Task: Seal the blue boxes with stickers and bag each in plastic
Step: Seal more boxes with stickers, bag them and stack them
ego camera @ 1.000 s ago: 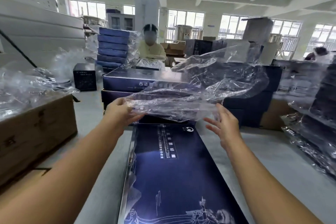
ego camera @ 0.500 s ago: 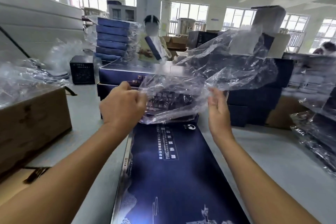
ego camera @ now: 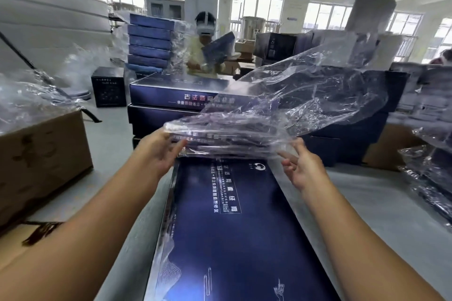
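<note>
Head camera view, looking down over two bare forearms at a grey table (ego camera: 371, 203). A long dark blue box (ego camera: 232, 227) lies lengthwise on it, running away from the viewer, with white lettering on its lid. Above its far end, a crumpled clear plastic bag (ego camera: 293, 105) is held in the air. The left hand (ego camera: 161, 151) holds the bag's near left corner, fingers underneath, blurred. The right hand (ego camera: 302, 166) touches the near right corner with thumb and fingers part spread; whether it pinches the plastic cannot be told. Behind stands a stack of blue boxes (ego camera: 168, 98). A cardboard carton (ego camera: 44, 154) sits left. Across the room another person (ego camera: 204, 39) holds a blue box.
</note>
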